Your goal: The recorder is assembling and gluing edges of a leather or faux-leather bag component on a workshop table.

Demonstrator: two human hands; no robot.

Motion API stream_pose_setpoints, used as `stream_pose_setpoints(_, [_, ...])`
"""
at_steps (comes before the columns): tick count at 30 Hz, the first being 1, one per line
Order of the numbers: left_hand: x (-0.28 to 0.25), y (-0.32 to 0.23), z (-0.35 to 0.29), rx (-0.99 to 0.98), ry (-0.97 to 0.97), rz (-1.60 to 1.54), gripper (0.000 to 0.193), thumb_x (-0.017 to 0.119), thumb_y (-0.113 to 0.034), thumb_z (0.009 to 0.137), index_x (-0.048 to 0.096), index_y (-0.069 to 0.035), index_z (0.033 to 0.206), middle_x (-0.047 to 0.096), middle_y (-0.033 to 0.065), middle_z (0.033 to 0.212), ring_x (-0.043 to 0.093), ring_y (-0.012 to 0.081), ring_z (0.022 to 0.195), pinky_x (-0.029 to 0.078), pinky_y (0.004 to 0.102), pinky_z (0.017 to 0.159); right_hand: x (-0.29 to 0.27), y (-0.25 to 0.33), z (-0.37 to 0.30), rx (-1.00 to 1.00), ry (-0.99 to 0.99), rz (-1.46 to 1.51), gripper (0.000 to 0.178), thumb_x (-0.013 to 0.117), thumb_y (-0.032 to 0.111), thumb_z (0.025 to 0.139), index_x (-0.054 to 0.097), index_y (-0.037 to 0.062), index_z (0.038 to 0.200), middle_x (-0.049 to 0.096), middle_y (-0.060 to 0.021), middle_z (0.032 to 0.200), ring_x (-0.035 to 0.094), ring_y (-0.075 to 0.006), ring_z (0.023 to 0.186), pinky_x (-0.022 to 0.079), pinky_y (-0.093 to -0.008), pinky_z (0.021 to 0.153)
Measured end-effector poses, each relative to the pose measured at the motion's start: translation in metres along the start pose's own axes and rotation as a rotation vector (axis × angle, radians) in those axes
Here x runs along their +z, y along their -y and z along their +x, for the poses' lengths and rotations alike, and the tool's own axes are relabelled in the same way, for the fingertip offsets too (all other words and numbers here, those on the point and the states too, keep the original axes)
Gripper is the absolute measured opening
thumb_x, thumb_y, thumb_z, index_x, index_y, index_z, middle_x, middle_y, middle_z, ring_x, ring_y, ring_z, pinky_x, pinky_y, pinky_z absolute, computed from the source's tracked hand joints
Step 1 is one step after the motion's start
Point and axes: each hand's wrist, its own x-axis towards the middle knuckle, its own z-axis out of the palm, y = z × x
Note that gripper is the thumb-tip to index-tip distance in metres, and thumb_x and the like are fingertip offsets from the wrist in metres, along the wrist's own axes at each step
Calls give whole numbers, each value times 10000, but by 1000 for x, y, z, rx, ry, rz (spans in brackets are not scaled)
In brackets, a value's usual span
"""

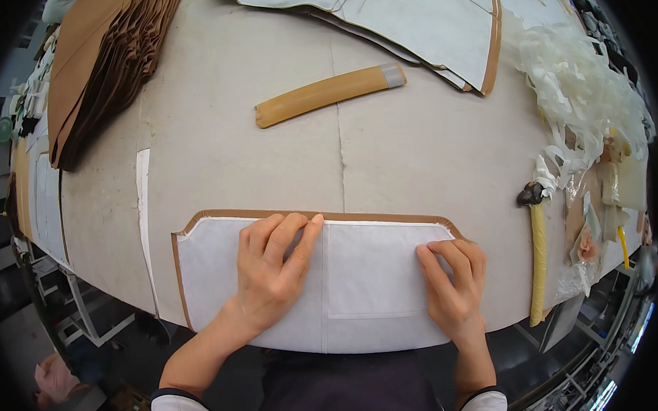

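Note:
A white-backed fabric panel [376,277] with a narrow brown edge lies at the near side of the table, its lower part reaching the table's front edge. A vertical seam line runs down its middle. My left hand [273,274] bends over the panel's top edge, thumb and fingertips closed on the brown border near the seam. At the panel's upper right corner, my right hand [456,284] has its thumb and fingers drawn together against the white surface near the slanted edge. What lies under the fingertips of either hand is hidden.
Beyond the panel lies a tan bar [324,97] with a grey-taped end. Folded brown fabric pieces [110,68] are stacked far left; larger white-backed pieces [424,25] lie at the back. To the right are a hammer [538,248] and tangled white strips [573,77]. A white strip [145,213] lies left.

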Motion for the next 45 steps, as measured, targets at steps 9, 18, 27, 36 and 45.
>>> stream_pose_setpoints(9, [4, 1, 1, 3, 15, 42, 504, 750, 75, 716, 730, 1, 1214, 637, 78, 1177, 606, 250, 1040, 473, 383, 861, 0, 2, 1, 21, 0, 3, 435, 703, -50, 700, 767, -14, 1129, 668, -128, 1147, 615, -304, 1037, 473, -463, 876])
stream_pose_setpoints(18, [-1, -4, -5, 23, -65, 8, 464, 732, 113, 740, 742, 32, 1197, 674, 125, 1141, 641, 300, 1018, 551, 394, 834, -58, -59, -47, 514, -250, -361, 375, 653, 7, 993, 665, 9, 1368, 644, -191, 1259, 619, -374, 1160, 486, -456, 990])
stream_pose_setpoints(27, [0, -4, -5, 30, -74, -21, 491, 729, 91, 727, 730, 44, 1215, 671, 126, 1149, 649, 315, 1028, 563, 411, 871, -69, -46, -13, 576, -208, -88, 345, 616, 29, 1036, 611, -6, 1380, 657, -210, 1059, 679, -366, 933, 530, -418, 830])
stream_pose_setpoints(36, [-9, -5, -9, 31, -64, -14, 427, 726, 58, 778, 719, 36, 1204, 675, 142, 1171, 660, 333, 1075, 558, 443, 921, -51, 12, 24, 442, -179, 260, 432, 675, 67, 1009, 597, 44, 1434, 692, -187, 988, 675, -340, 793, 533, -383, 717])
stream_pose_setpoints(45, [45, -85, 44, 262, 10, -121, 377, 742, -52, 810, 694, 76, 1162, 651, 176, 1259, 638, 338, 1179, 540, 444, 985, -54, 3, -17, 440, -182, 127, 512, 668, 77, 1016, 564, 84, 1517, 705, -185, 985, 690, -330, 776, 540, -396, 708])
